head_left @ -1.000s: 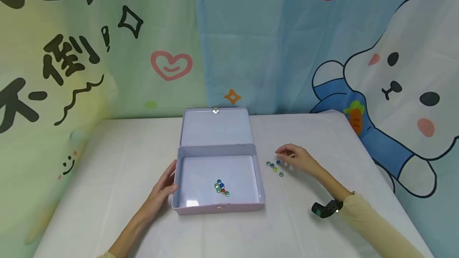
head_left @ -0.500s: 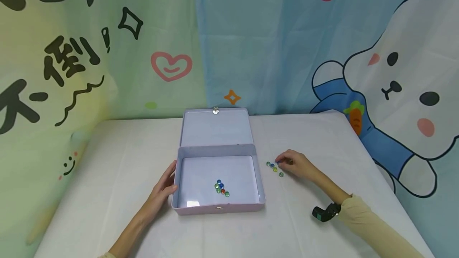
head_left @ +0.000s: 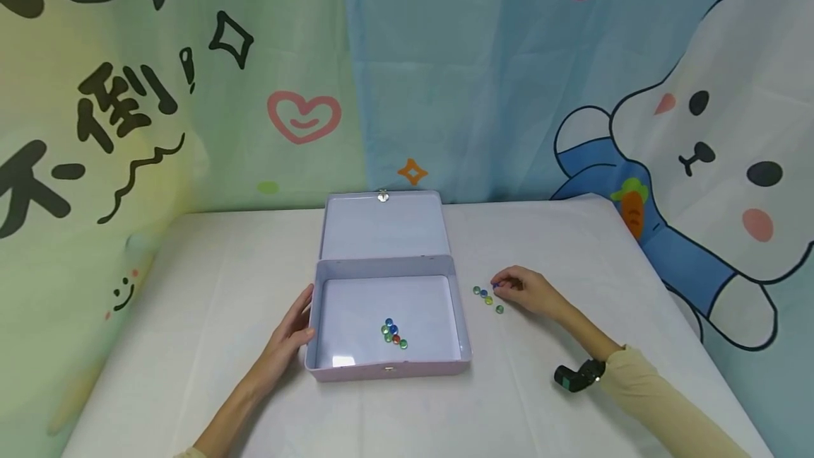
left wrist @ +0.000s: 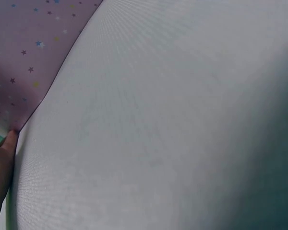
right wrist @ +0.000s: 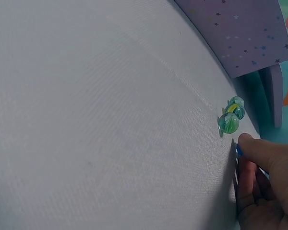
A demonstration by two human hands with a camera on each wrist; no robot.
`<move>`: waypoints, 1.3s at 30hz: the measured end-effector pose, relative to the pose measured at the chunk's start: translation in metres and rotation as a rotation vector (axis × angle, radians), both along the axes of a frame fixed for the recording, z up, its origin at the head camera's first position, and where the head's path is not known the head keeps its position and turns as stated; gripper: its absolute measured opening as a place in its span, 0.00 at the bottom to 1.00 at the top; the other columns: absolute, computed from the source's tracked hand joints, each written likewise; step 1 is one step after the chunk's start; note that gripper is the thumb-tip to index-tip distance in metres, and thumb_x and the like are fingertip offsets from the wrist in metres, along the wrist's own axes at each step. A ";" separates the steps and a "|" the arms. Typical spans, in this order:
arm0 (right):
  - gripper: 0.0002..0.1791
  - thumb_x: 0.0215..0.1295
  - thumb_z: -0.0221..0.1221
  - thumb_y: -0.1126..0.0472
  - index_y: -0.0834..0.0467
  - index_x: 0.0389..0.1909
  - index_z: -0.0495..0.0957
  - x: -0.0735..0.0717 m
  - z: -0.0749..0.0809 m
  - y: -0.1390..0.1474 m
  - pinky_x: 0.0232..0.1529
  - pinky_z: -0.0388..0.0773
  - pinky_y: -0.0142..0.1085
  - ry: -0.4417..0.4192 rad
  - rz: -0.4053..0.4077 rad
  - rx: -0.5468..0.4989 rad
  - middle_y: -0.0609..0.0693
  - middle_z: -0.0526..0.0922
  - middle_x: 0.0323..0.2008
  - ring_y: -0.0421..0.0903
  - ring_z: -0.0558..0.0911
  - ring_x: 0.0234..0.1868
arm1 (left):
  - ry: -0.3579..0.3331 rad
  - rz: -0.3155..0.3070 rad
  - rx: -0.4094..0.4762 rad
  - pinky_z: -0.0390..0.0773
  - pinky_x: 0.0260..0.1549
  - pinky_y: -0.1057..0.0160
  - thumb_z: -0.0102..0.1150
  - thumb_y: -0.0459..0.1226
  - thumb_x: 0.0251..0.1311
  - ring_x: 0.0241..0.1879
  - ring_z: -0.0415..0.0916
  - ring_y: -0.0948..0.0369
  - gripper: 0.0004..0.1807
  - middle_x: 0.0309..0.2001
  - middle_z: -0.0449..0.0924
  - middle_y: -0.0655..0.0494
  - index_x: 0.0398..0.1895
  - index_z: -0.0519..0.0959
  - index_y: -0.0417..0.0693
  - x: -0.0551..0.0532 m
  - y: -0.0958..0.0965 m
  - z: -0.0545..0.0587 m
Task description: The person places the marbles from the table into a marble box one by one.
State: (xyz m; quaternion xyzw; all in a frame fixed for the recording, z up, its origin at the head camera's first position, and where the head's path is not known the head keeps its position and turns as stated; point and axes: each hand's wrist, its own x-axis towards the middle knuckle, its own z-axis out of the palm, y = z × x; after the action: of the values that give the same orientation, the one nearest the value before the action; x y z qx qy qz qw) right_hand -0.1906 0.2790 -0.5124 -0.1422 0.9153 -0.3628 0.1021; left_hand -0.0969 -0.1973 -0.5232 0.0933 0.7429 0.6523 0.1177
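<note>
The right hand (head_left: 526,291) pinches a blue marble (right wrist: 239,150), other marbles (right wrist: 229,123) just beside that hand; the left hand (head_left: 285,342) lies loosely against the box (head_left: 356,309). Too weak a pinch could let the round blue marble roll away

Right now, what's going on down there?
A person's right hand pinches a blue marble to the right of an open box. Four loose marbles lie near that hand on the white cloth. The left hand rests against the box's left side; a marble cluster sits inside.
</note>
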 end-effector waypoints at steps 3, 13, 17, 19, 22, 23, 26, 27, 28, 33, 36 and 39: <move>0.11 0.65 0.61 0.62 0.62 0.46 0.80 -0.001 0.000 0.000 0.37 0.73 0.27 -0.006 -0.009 0.000 0.52 0.81 0.36 0.39 0.74 0.36 | 0.005 -0.003 0.006 0.47 0.66 0.30 0.43 0.38 0.69 0.76 0.43 0.37 0.36 0.79 0.40 0.49 0.78 0.45 0.66 -0.001 0.000 0.001; 0.12 0.66 0.60 0.59 0.60 0.47 0.80 -0.002 0.000 0.001 0.38 0.72 0.27 -0.030 -0.037 -0.002 0.50 0.80 0.36 0.41 0.74 0.36 | 0.004 -0.002 0.016 0.47 0.67 0.31 0.43 0.38 0.69 0.76 0.43 0.37 0.36 0.79 0.40 0.50 0.78 0.45 0.65 -0.004 0.001 0.002; 0.12 0.66 0.60 0.58 0.60 0.47 0.80 -0.001 0.000 0.001 0.38 0.72 0.27 -0.037 -0.054 0.004 0.50 0.80 0.36 0.42 0.74 0.36 | 0.005 -0.004 0.016 0.46 0.67 0.30 0.43 0.39 0.69 0.76 0.42 0.37 0.36 0.79 0.40 0.49 0.78 0.45 0.65 -0.004 0.001 0.001; 0.12 0.66 0.60 0.58 0.60 0.47 0.80 -0.001 0.000 0.001 0.38 0.72 0.27 -0.039 -0.058 0.004 0.50 0.80 0.36 0.42 0.74 0.36 | 0.007 -0.003 0.016 0.47 0.67 0.31 0.43 0.39 0.69 0.76 0.43 0.37 0.36 0.79 0.40 0.49 0.78 0.45 0.65 -0.004 0.001 0.001; 0.12 0.66 0.60 0.58 0.60 0.47 0.79 -0.001 0.000 0.000 0.38 0.72 0.27 -0.044 -0.054 -0.005 0.50 0.80 0.37 0.42 0.74 0.36 | 0.006 -0.003 0.018 0.47 0.67 0.31 0.43 0.38 0.69 0.76 0.43 0.37 0.36 0.79 0.40 0.48 0.78 0.45 0.65 -0.004 0.001 0.001; 0.12 0.66 0.60 0.58 0.60 0.47 0.79 -0.001 0.000 0.000 0.38 0.72 0.27 -0.046 -0.052 -0.009 0.51 0.80 0.37 0.42 0.74 0.36 | 0.006 -0.003 0.017 0.48 0.67 0.32 0.43 0.38 0.69 0.76 0.44 0.37 0.36 0.79 0.40 0.48 0.78 0.45 0.65 -0.003 0.001 0.001; 0.13 0.67 0.59 0.57 0.60 0.47 0.79 -0.001 -0.002 0.001 0.38 0.72 0.27 -0.053 -0.050 -0.020 0.50 0.80 0.36 0.41 0.74 0.36 | 0.002 -0.001 0.018 0.48 0.67 0.32 0.43 0.38 0.69 0.75 0.43 0.37 0.36 0.79 0.40 0.47 0.78 0.45 0.64 -0.003 0.001 0.000; 0.13 0.67 0.59 0.57 0.60 0.47 0.79 -0.001 -0.003 0.001 0.38 0.73 0.27 -0.055 -0.051 -0.023 0.50 0.80 0.36 0.41 0.74 0.36 | 0.000 0.000 0.016 0.48 0.67 0.31 0.43 0.38 0.69 0.75 0.43 0.37 0.36 0.79 0.40 0.47 0.78 0.45 0.64 -0.002 0.000 -0.001; 0.13 0.67 0.59 0.57 0.60 0.47 0.79 -0.001 -0.004 0.001 0.39 0.73 0.28 -0.058 -0.054 -0.026 0.50 0.81 0.36 0.41 0.74 0.36 | -0.001 0.000 0.014 0.48 0.67 0.31 0.43 0.38 0.69 0.75 0.43 0.37 0.36 0.79 0.40 0.47 0.78 0.45 0.64 -0.002 0.000 -0.001; 0.14 0.67 0.59 0.56 0.61 0.47 0.80 -0.001 -0.003 0.000 0.39 0.73 0.28 -0.060 -0.073 -0.036 0.52 0.82 0.38 0.42 0.75 0.36 | 0.007 -0.003 0.017 0.49 0.66 0.31 0.43 0.38 0.69 0.75 0.43 0.36 0.36 0.79 0.40 0.48 0.78 0.45 0.64 -0.001 0.000 -0.003; 0.15 0.68 0.58 0.54 0.60 0.47 0.80 0.000 0.002 -0.002 0.39 0.74 0.27 -0.068 -0.088 -0.048 0.53 0.83 0.41 0.42 0.76 0.37 | 0.017 -0.009 0.025 0.49 0.66 0.32 0.43 0.38 0.69 0.75 0.43 0.37 0.36 0.79 0.40 0.48 0.78 0.45 0.64 -0.001 -0.001 -0.003; 0.16 0.68 0.58 0.52 0.59 0.48 0.80 0.001 0.009 -0.007 0.39 0.76 0.26 -0.088 -0.103 -0.075 0.54 0.84 0.43 0.44 0.77 0.39 | 0.020 -0.012 0.021 0.50 0.66 0.33 0.43 0.37 0.69 0.75 0.43 0.37 0.36 0.79 0.40 0.48 0.78 0.45 0.64 -0.001 -0.001 -0.003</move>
State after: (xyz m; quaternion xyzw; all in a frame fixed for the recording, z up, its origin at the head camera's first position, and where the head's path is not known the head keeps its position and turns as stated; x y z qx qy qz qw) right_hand -0.1896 0.2718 -0.5035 -0.0824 0.9018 -0.4074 0.1182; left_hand -0.0976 -0.1981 -0.5263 0.1055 0.7365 0.6585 0.1132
